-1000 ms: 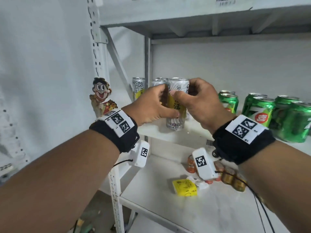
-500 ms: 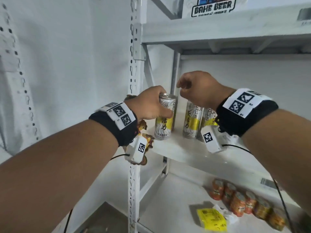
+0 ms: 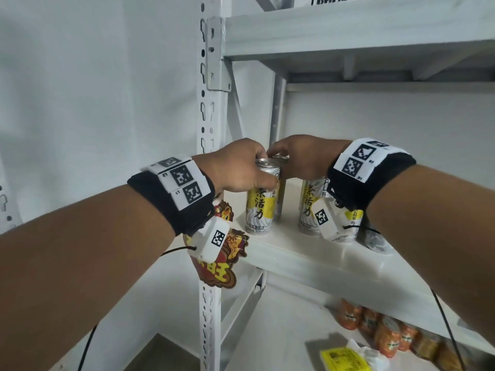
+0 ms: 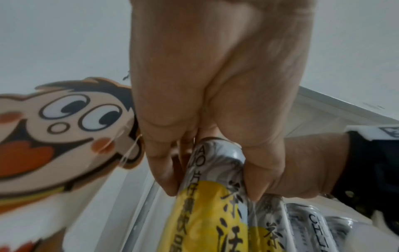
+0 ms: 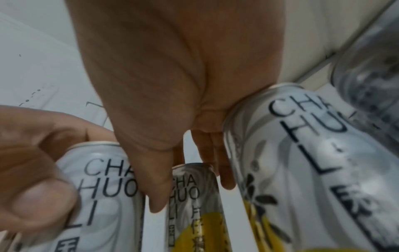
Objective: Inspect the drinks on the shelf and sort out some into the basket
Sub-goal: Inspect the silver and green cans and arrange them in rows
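Since half a second ago the right hand (image 3: 300, 159) has dropped from above the row and come in toward the left hand (image 3: 238, 167), so the two now almost meet over the can tops. The left hand grips the front can (image 3: 261, 202) near its top, thumb on the near side and fingers curled round the far side, as the left wrist view confirms; the can stands upright on the shelf (image 3: 308, 259), its long axis vertical, near the front left corner beside the upright post (image 3: 211, 129). The right hand's fingers reach down over the top of the can behind (image 3: 280, 159); in the right wrist view the thumb and fingers (image 5: 159, 196) hang on either side of that can's rim, but whether they have closed on it I cannot tell. Further cans (image 3: 310, 207) of the same kind stand just beside it to the right, partly hidden by the right wrist. My judgement is that the left hand is the better placed to lift: the front can has open room above, up to the next shelf board, and toward the front edge. The post and the cartoon cutout (image 3: 222, 253) crowd its left, and the neighbouring cans crowd its back. No basket is in view.
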A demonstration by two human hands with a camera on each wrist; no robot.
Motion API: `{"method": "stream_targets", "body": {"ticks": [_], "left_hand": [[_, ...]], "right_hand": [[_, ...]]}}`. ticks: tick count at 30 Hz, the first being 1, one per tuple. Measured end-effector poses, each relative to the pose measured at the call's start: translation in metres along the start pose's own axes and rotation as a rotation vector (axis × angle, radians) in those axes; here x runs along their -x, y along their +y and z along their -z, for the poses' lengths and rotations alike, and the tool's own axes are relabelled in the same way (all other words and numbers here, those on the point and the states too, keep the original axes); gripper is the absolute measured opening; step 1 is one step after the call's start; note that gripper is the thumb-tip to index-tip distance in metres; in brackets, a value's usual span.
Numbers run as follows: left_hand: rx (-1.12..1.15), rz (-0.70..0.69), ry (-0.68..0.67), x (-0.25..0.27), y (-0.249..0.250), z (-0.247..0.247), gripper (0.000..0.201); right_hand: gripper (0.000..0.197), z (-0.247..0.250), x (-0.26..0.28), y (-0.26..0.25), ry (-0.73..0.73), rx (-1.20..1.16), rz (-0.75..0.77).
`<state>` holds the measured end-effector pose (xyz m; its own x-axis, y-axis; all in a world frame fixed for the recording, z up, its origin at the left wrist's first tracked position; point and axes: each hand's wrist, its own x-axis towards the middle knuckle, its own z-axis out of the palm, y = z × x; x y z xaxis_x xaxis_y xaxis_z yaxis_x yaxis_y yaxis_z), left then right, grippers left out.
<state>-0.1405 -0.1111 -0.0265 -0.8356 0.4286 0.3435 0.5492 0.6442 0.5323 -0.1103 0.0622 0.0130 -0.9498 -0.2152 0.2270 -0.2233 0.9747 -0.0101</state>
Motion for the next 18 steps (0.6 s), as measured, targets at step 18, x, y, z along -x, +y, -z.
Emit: {"method": "stream_targets", "body": {"ticks": [18], "left_hand": [[-0.022, -0.041, -0.098, -0.038, 0.020, -0.011, 0.061]], "right_hand": [[0.032, 0.001, -0.013, 0.028, 0.104, 0.007, -0.184]]}}
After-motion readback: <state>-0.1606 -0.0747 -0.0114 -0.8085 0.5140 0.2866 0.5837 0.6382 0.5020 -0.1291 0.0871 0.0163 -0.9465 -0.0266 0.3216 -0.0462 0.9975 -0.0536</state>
